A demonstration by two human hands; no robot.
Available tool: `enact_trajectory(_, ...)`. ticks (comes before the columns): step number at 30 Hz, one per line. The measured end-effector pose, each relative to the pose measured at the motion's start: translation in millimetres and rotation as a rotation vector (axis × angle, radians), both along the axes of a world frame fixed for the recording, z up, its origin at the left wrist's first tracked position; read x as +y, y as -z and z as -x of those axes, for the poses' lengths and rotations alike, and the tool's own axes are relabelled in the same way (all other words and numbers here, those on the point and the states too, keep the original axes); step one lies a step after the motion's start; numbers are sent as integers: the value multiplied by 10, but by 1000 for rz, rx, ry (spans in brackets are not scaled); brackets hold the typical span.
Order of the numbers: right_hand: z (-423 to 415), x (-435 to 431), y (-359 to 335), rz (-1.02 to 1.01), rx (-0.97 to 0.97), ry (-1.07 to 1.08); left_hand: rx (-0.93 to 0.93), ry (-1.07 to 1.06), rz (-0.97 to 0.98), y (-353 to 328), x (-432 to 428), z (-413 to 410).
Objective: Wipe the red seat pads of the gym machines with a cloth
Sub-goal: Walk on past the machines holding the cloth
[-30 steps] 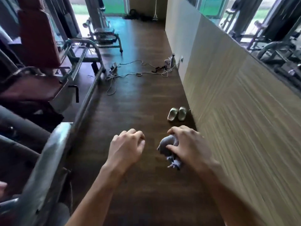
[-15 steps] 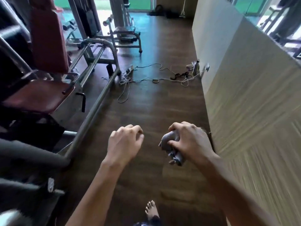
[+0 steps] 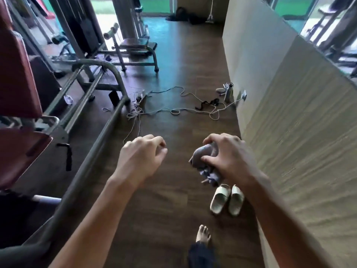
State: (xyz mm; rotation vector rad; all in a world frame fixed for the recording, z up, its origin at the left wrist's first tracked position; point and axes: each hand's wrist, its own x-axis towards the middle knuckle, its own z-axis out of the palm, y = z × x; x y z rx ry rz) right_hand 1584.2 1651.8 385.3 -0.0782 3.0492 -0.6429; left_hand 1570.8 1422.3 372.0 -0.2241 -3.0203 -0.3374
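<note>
The right hand [image 3: 229, 159] grips the bunched grey cloth [image 3: 201, 153], the left hand [image 3: 141, 157] beside it loosely curled around nothing — the red seat pad [image 3: 21, 151] lies well left of both hands.

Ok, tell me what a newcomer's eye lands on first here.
The two outstretched arms in the centre: the right hand grips a bunched grey cloth, while the left hand beside it is loosely curled and empty. Next, the red seat pad and its red backrest at the far left, not yet touched by the cloth. On the wooden floor, pale slippers lie by the wall and tangled cables sprawl further ahead.
</note>
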Motion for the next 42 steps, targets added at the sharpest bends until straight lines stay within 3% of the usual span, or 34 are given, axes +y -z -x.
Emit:
enact_trajectory(10, 2480, 383, -130, -55, -26, -130, -31, -109, -66, -52, 327, 2188)
enact_trajectory(27, 7074, -545, -103, 23, 11, -200, -47, -228, -75, -176, -507, 6597)
enact_trajectory(42, 10953, -589, -259, -55, 12, -353, -40, -398, -156, -203, -642, 10048)
